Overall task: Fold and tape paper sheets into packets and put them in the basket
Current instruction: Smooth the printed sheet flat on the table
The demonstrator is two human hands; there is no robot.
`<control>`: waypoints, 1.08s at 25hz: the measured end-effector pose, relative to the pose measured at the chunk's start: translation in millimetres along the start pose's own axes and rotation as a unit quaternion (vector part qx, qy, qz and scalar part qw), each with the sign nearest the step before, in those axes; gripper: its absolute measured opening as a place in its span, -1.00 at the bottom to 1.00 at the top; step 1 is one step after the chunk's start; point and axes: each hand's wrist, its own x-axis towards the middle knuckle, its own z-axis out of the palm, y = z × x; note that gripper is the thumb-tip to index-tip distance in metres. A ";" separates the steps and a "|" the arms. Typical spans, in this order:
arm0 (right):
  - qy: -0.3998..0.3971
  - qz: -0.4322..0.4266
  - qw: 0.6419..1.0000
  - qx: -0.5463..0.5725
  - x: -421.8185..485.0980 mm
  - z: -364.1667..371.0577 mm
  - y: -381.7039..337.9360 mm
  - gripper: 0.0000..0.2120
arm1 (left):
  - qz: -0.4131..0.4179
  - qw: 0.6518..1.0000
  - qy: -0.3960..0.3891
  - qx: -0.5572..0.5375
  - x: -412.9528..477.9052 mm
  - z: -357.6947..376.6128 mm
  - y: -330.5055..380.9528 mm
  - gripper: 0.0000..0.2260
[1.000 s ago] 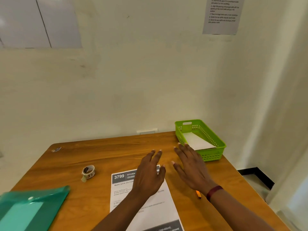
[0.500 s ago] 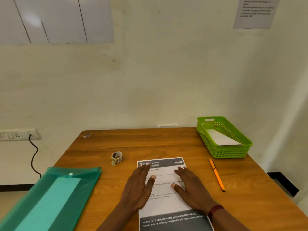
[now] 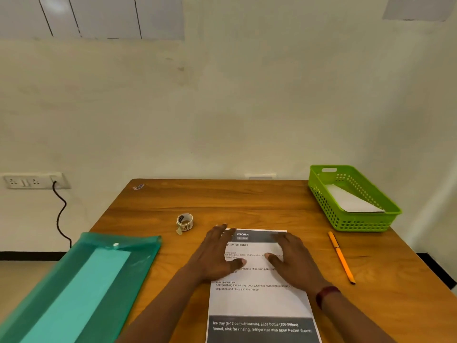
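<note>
On the table (image 3: 247, 204), my left hand (image 3: 215, 256) and right hand (image 3: 294, 258) press flat on the sheet (image 3: 259, 300), fingers straight, slightly spread, pinching nothing. Folding looks barely begun. Next I'd need to lift one edge and bring it over squarely. Tape (image 3: 184, 221) sits just left; the basket (image 3: 356, 224), far right, holds white paper (image 3: 351, 201). Glossy wood top, pale wall, socket (image 3: 32, 180) at left.

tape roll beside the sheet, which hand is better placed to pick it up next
Left, probably. The small roll of tape lies just left of the left hand, which rests flat on the printed white paper sheet. The right hand would have to cross over it.
</note>
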 end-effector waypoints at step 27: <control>-0.026 -0.020 0.998 -0.061 30.5 -13.2 22.7 -0.16 | -0.006 0.995 0.081 -0.065 2.4 -16.8 -8.0 0.05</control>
